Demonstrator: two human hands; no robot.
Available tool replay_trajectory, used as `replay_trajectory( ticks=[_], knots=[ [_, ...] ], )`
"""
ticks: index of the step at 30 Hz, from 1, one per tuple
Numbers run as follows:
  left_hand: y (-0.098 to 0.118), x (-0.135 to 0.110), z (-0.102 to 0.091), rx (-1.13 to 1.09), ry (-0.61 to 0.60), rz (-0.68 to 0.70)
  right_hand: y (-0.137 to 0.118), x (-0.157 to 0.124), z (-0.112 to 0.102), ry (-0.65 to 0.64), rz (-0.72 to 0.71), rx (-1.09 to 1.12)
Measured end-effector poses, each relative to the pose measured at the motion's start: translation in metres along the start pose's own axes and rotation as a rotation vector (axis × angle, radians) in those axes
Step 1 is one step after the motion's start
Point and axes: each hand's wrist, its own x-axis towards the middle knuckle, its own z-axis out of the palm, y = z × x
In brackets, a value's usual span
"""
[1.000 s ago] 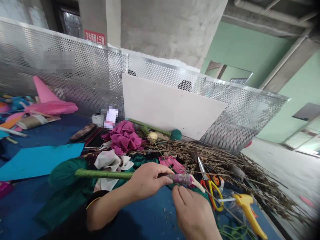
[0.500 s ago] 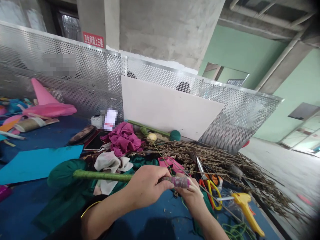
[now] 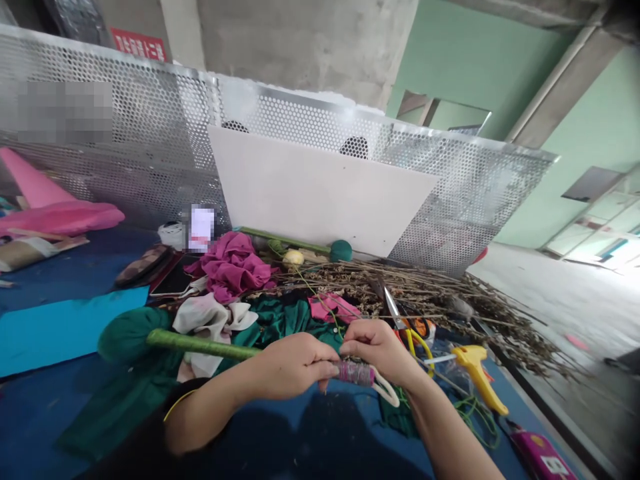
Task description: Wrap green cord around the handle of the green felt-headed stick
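My left hand is closed around a green-wrapped stick that lies slantwise across the front of the table. A dark green fabric ball sits by the stick's left end. Past my left fingers the right end is wound with pink and grey yarn, and a white cord loop sticks out of it. Just above that wound part my right hand is pinched shut. A thin green yarn runs from the back of the table down to its fingertips.
Scissors with yellow handles, a yellow glue gun and a purple box are at the right. Dried stalks lie behind them. Magenta cloth, a blue sheet and a perforated metal screen are farther off.
My right hand has moved from under the stick's wound end to above it, uncovering the white loop. The view has shifted right and downward.
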Motion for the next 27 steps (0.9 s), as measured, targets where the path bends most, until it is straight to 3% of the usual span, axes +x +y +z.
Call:
replay_trajectory(
  ticks=[6, 9, 13, 18, 23, 27],
  knots=[
    [-0.002, 0.007, 0.008, -0.011, -0.036, -0.053, -0.014, -0.009, -0.001, 0.019, -0.106, -0.185],
    [-0.007, 0.01, 0.012, -0.003, -0.027, -0.05, -0.019, -0.015, 0.009, 0.063, -0.24, -0.445],
    [-0.012, 0.012, 0.013, 0.053, 0.057, -0.031, -0.022, -0.023, 0.025, 0.208, -0.461, -0.88],
    [-0.007, 0.009, 0.004, 0.127, 0.187, -0.051, -0.04, -0.032, 0.032, 0.399, -0.587, -1.144],
    [0.003, -0.002, -0.011, 0.157, 0.323, -0.049, -0.052, -0.046, 0.034, 0.468, -0.543, -1.127],
    [0.009, -0.015, -0.021, 0.106, 0.393, -0.019, -0.043, -0.049, 0.041, 0.377, -0.399, -0.781]
  ],
)
